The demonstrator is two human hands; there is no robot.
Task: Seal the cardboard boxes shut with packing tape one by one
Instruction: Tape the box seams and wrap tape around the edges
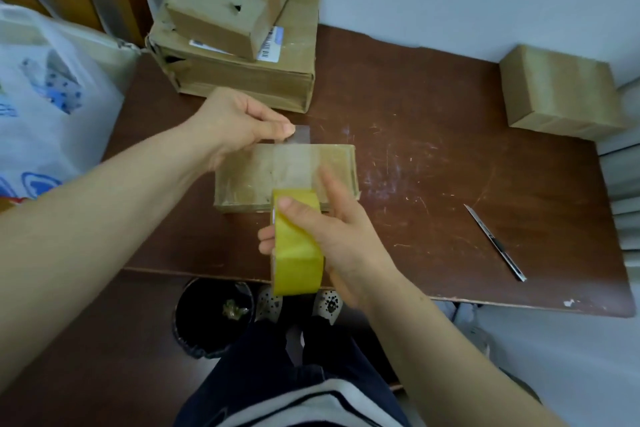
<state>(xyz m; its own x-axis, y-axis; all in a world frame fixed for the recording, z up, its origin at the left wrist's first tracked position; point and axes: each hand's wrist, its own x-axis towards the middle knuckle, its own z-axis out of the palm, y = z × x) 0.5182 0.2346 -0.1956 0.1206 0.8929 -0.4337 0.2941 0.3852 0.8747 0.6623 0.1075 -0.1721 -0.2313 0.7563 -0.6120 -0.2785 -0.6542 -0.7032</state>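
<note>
A small flat cardboard box (249, 177) lies in the middle of the brown table (433, 156). My right hand (332, 236) grips a yellow roll of packing tape (298, 246) at the box's near edge, index finger stretched out over the lid. A clear strip of tape (299, 156) runs from the roll across the lid to its far edge. My left hand (239, 125) pinches the free end of that strip just beyond the box's far side.
Two stacked cardboard boxes (242, 28) stand at the back left of the table, another box (561, 90) at the back right. A utility knife (495, 243) lies near the right front edge. A white plastic bag (52, 97) hangs left; a black bin (211, 312) sits below.
</note>
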